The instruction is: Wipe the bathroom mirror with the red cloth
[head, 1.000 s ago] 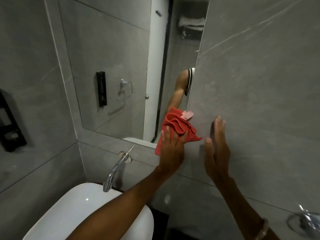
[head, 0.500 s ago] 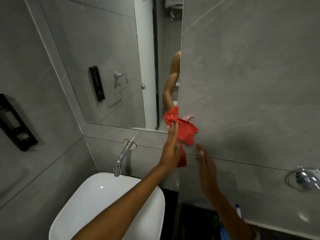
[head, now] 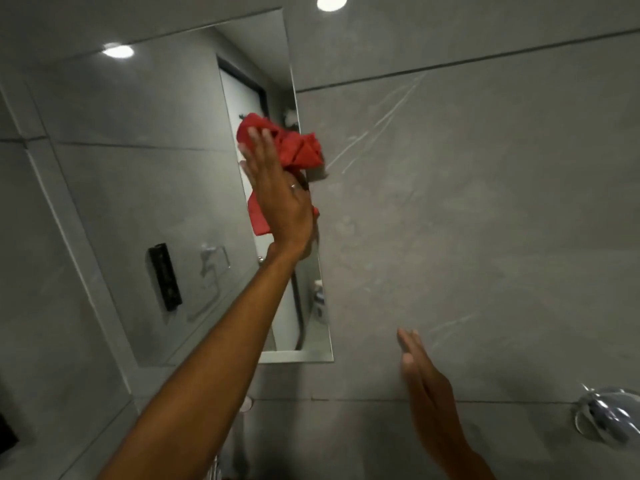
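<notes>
While left hand (head: 281, 199) presses red cloth (head: 298, 147) to mirror (head: 138, 188), right hand (head: 426, 388) flat

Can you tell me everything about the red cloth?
The red cloth looks like soft fabric, bunched into folds rather than spread flat. The left hand presses it with straight fingers against the mirror, high on the mirror's right edge. One crumpled part sticks out past that edge over the grey wall tile, and a corner hangs below the palm.

Crumpled red cloth (head: 294, 147) pressed high against bathroom mirror's (head: 156, 185) right edge, wall-mounted, reflective
</notes>
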The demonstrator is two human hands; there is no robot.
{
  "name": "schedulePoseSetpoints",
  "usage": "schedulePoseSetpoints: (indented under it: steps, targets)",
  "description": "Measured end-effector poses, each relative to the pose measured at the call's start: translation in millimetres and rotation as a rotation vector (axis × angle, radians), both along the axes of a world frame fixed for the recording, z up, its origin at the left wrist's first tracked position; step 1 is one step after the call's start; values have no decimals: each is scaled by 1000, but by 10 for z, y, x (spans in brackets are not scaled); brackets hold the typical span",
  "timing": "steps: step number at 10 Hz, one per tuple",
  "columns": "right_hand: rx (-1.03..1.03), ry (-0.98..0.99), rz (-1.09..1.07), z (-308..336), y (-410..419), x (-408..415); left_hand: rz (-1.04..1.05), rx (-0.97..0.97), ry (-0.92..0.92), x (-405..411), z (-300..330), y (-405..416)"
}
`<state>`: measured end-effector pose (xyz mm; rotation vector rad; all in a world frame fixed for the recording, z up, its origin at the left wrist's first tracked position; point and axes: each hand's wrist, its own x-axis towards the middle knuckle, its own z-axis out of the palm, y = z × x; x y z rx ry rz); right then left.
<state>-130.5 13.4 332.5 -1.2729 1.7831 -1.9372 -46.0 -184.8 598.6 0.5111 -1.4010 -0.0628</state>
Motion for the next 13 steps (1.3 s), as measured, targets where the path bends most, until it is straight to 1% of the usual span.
schedulePoseSetpoints:
  steps: [1, 2, 3, 4, 5, 6, 7, 8, 9, 10, 11, 12, 13]
  targets:
    - [-33, -107, 51, -60, 2, -63, -113, -55, -287, -12, -295, 133]
    - [-60, -370, 112, -123, -21, -74, -394, 180, -414, 135, -952, 412]
    - [9, -724, 276, -104, -45, -64, -835, 830, -96, 191, -1773, 815]
    - [30, -996, 363, -182, -48, -22, -1078, 1525, 292, 281, -2502, 1175]
    - [76, -1131, 355, -541, -25, -7, -1114, 1767, 523, 390, -3007, 1438]
    - [338, -1045, 391, -980, 168, 48, -1123, 1900, 717, 491, -3448, 1579]
    - [486, -928, 322, -1513, 367, 32, -1094, 2085, 630, 516, -3942, 1754]
    - [671, -771, 124, -1968, 534, -10, -973, 2153, 274, 464, -4456, 1978]
    - [956, -663, 97, -2496, 715, -15, -825, 2237, -59, 441, -4999, 2219]
    - [1119, -648, 110, -2906, 839, -18, -686, 2360, -144, 409, -5460, 2351]
    - [1098, -675, 117, -3156, 855, -110, -605, 2327, -78, 338, -5754, 2370]
    - [1082, -629, 126, -3265, 759, -250, -554, 2225, -209, 315, -5918, 2287]
    - [1226, -476, 70, -3342, 735, -345, -394, 2171, -460, 342, -6036, 2276]
